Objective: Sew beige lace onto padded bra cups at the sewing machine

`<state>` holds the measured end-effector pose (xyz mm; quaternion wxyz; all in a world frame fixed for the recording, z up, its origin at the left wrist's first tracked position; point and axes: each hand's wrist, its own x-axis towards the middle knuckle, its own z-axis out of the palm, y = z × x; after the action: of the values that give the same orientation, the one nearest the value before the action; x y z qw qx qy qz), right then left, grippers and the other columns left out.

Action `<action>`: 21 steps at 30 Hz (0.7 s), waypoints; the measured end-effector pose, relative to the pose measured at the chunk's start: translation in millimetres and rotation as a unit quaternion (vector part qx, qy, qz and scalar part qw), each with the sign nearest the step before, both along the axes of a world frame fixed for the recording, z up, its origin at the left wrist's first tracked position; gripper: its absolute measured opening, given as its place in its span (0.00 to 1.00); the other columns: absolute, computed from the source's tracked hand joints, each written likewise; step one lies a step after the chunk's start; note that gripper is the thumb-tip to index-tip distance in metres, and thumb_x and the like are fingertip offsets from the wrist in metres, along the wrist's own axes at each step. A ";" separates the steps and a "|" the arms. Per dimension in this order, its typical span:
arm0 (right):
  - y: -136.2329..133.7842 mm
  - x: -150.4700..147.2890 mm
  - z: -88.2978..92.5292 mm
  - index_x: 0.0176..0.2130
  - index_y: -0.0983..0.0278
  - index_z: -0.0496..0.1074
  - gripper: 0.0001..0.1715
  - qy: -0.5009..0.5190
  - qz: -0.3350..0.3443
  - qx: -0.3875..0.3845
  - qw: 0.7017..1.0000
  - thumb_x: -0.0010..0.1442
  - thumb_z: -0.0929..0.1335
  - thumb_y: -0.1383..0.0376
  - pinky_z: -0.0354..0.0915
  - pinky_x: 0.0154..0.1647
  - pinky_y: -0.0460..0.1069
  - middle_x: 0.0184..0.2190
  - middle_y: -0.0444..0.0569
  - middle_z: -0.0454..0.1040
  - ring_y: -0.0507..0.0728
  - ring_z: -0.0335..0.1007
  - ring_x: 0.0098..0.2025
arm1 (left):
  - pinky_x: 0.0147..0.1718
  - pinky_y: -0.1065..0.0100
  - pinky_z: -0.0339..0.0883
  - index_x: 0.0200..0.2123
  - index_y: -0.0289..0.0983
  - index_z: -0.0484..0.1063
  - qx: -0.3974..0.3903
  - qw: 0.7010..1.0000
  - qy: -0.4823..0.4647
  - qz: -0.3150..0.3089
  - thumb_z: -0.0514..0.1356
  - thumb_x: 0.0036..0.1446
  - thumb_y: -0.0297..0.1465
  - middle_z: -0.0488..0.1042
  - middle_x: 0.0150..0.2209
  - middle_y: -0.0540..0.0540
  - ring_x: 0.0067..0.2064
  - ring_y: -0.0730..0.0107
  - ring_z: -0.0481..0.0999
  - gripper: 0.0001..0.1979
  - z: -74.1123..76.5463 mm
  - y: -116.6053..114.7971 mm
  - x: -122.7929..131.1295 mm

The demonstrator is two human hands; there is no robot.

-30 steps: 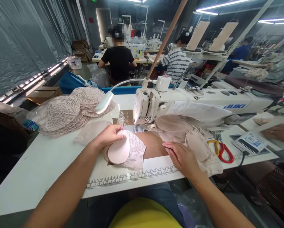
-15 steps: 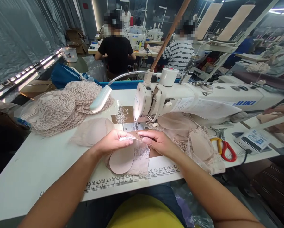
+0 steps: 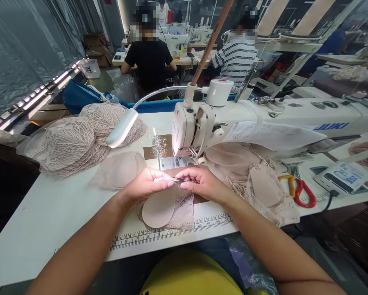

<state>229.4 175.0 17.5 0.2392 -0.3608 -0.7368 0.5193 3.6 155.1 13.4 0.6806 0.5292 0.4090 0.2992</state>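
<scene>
My left hand (image 3: 147, 182) pinches the upper edge of a beige lace piece (image 3: 184, 209). A smooth pale bra cup (image 3: 158, 209) hangs from it against the table's front. Facing it, my right hand (image 3: 202, 182) is closed around a slim, pointed metal tool (image 3: 178, 179) that looks like thread snips. Its tip meets the fabric edge at my left fingertips; the rest is hidden in my fingers. Just behind both hands are the needle area and plate of a white sewing machine (image 3: 184, 131). Another sheer-covered cup (image 3: 122, 170) lies left of my left hand.
Stacked lace cups (image 3: 67, 143) lie at the back left under a lamp (image 3: 122, 128). More lace pieces (image 3: 264, 186) and red-and-yellow-handled scissors (image 3: 303, 192) are to the right. A ruler strip (image 3: 211, 222) runs along the table's front edge. Two people sit at machines beyond.
My right hand has shifted slightly left, bringing the metal tool's tip to the fabric edge at my left fingers. The view has tilted down slightly.
</scene>
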 end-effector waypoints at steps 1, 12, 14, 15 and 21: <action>-0.8 -1.5 0.8 0.44 0.62 0.75 0.17 0.005 0.002 0.002 1.000 0.57 0.70 0.57 0.65 0.37 0.48 0.37 0.47 0.76 0.54 0.70 0.36 | 0.30 0.69 0.60 0.30 0.33 0.78 -0.001 1.000 -0.001 -0.005 0.68 0.50 0.39 0.72 0.25 0.49 0.29 0.72 0.68 0.14 0.5 -0.1 0.6; -2.6 -4.5 -2.2 0.39 0.64 0.77 0.13 0.051 0.001 0.016 0.999 0.58 0.70 0.59 0.67 0.38 0.49 0.35 0.48 0.78 0.54 0.72 0.36 | 0.24 0.70 0.47 0.22 0.33 0.70 -0.005 1.000 0.013 -0.022 0.68 0.49 0.41 0.58 0.21 0.53 0.25 0.77 0.53 0.18 -1.5 -2.8 3.7; -1.8 -2.0 -1.1 0.41 0.64 0.76 0.14 0.032 0.007 0.011 0.999 0.57 0.70 0.58 0.67 0.37 0.48 0.36 0.48 0.77 0.54 0.72 0.36 | 0.25 0.70 0.49 0.24 0.33 0.71 -0.012 1.000 0.009 -0.026 0.67 0.49 0.41 0.60 0.21 0.53 0.25 0.76 0.55 0.17 -1.3 -3.2 4.5; -1.9 -1.8 0.1 0.42 0.64 0.76 0.14 0.024 0.011 0.009 1.000 0.57 0.70 0.59 0.67 0.37 0.48 0.36 0.48 0.77 0.54 0.72 0.36 | 0.25 0.70 0.49 0.23 0.33 0.71 -0.012 0.999 0.009 -0.028 0.68 0.49 0.41 0.59 0.21 0.53 0.26 0.76 0.55 0.17 -1.3 -3.3 4.8; -4.0 -11.7 -0.2 0.38 0.63 0.78 0.10 0.045 0.011 0.023 0.999 0.57 0.70 0.61 0.68 0.40 0.49 0.35 0.47 0.78 0.54 0.73 0.37 | 0.22 0.70 0.42 0.17 0.34 0.62 -0.008 0.998 0.023 -0.057 0.67 0.49 0.43 0.51 0.19 0.56 0.23 0.80 0.48 0.23 -5.2 -2.4 5.8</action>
<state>217.7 171.0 17.3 0.2741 -0.3233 -0.7412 0.5206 9.4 152.8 8.3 0.6912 0.5531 0.3956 0.2445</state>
